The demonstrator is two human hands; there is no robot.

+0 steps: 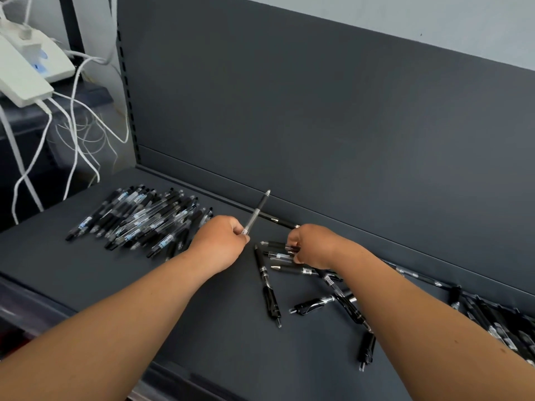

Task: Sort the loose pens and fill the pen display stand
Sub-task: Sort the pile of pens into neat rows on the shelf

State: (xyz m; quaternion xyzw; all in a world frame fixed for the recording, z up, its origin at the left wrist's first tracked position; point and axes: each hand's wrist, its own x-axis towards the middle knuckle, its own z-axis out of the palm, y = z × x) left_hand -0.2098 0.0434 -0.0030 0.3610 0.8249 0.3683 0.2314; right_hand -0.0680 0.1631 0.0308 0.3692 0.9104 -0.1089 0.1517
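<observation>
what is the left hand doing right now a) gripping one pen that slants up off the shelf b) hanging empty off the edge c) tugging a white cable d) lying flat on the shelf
a: the left hand grips a single pen by its lower end, the other end raised above the shelf, while the right hand pinches loose pens lying on it.

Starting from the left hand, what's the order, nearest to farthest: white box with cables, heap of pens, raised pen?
1. Raised pen, pinched in the left hand.
2. Heap of pens, on the shelf just left.
3. White box, far upper left.
</observation>
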